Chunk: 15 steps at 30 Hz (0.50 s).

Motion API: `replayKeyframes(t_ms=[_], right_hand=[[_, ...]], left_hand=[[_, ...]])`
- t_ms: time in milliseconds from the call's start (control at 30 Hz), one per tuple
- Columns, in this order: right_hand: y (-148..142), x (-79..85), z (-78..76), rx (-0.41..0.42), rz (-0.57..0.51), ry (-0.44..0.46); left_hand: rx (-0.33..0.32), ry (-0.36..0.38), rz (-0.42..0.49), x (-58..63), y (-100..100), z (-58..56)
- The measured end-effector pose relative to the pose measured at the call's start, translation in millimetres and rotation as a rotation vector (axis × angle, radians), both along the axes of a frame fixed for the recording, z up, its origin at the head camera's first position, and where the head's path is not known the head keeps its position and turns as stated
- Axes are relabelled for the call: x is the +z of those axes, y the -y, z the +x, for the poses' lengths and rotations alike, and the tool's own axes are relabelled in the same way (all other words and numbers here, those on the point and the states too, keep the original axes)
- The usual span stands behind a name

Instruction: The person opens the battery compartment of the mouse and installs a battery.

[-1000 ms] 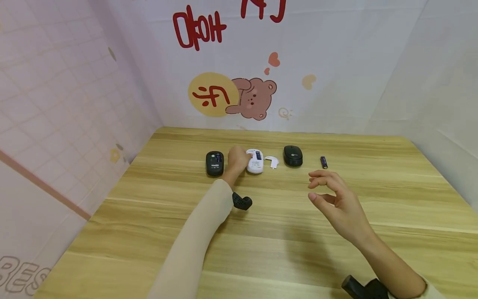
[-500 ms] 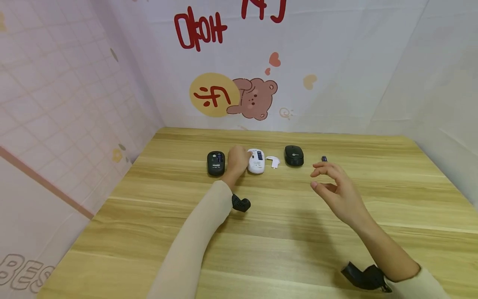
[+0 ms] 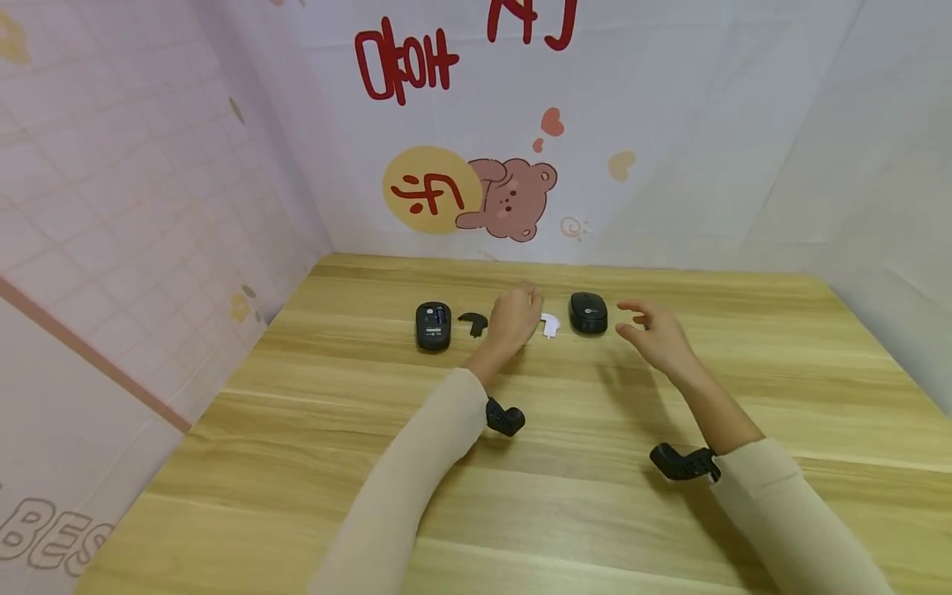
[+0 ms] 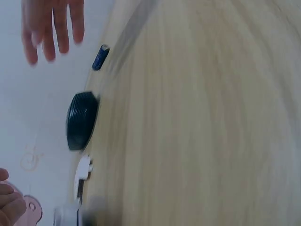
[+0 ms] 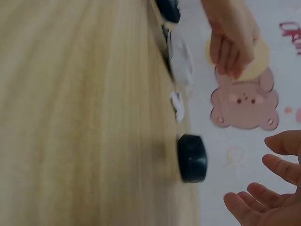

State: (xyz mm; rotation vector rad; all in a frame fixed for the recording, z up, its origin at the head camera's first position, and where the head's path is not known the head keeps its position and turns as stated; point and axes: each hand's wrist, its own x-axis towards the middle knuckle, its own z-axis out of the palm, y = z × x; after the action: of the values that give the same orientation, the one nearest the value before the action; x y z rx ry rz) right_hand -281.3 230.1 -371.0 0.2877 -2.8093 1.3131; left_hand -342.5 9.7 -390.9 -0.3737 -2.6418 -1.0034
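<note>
My left hand [image 3: 513,318] is raised over the white mouse [image 5: 179,61], which it hides in the head view. Its fingers are loosely curled with nothing in them. My right hand [image 3: 658,339] hovers right of an upright black mouse [image 3: 589,314], fingers spread and bent, holding nothing. A small dark blue battery [image 4: 100,57] lies beneath the right hand, seen only in the left wrist view. Between the white mouse and the upright black mouse lies a white battery cover [image 3: 549,325].
At the left of the row a second black mouse [image 3: 434,326] lies upside down, a battery in its uncovered compartment. Beside it is a black battery cover [image 3: 474,324]. The wooden table [image 3: 580,496] meets a printed cloth wall [image 3: 669,207] behind the row.
My left hand has come off the white mouse's left side and moved right, uncovering the black battery cover. Forward has gone my right hand, which now hides the loose battery in the head view.
</note>
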Motion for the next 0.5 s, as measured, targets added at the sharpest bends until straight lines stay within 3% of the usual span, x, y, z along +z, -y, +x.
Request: replayKeyframes(t_ms=[100,200,367,500], right_hand=[[1,-6.7,-19.2,0.01,-0.093,0.126],[6,-13.4,-33.6,0.006,-0.19,0.247],[15,-23.1,-47.2,-0.035,-0.161,0.344],[18,-24.2,-53.1,-0.036,-0.147,0.357]], left_hand=[[-0.058,0.023,-0.039,-4.8,-16,-0.2],[-0.131,0.097,-0.103,-13.6,-30,-3.2],[-0.172,0.25,-0.259,-26.6,-48,-8.9],[-0.176,0.294,-0.372,-26.4,-56,-12.8]])
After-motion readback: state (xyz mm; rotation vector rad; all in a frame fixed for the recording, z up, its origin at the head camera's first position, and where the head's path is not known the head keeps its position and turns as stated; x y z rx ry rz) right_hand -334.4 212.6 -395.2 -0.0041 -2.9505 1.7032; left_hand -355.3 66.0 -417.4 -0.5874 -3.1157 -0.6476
